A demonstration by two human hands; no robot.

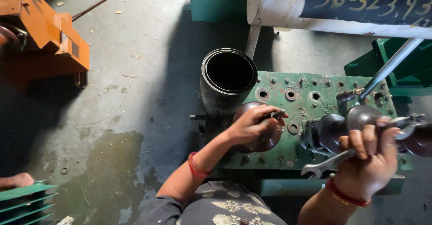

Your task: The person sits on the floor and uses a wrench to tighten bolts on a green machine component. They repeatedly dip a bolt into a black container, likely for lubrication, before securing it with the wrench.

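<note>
Two bare hands are seen from above over a green metal plate (288,155) studded with bolts and round openings. The left hand (252,126) is laid on a dark brown domed insulator (270,139) standing on the plate, with its fingers curled over the top and closed around a small metal fitting (277,114) at the crown. The right hand (366,162) is closed in a fist around an open-ended spanner (330,162), whose free jaw end lies just left of the hand, above the plate's near edge. A second brown insulator (335,128) is mounted beside the right hand, and a third (420,139) is partly seen at the frame's right edge. A silver rod (389,67) is seen slanting up to the right from a fitting on the plate. A black cylindrical sleeve (227,83), open at the top, is stood at the plate's far left corner. The surrounding floor (135,72) is bare grey concrete, dusty, with scattered debris and a dark wet stain (112,171) near the person's left. An orange machine housing (49,31) is placed at the upper left, a white cylindrical tank (279,9) with a dark band lies across the top, and green metal parts (24,202) are visible at the lower left and right edges.
</note>
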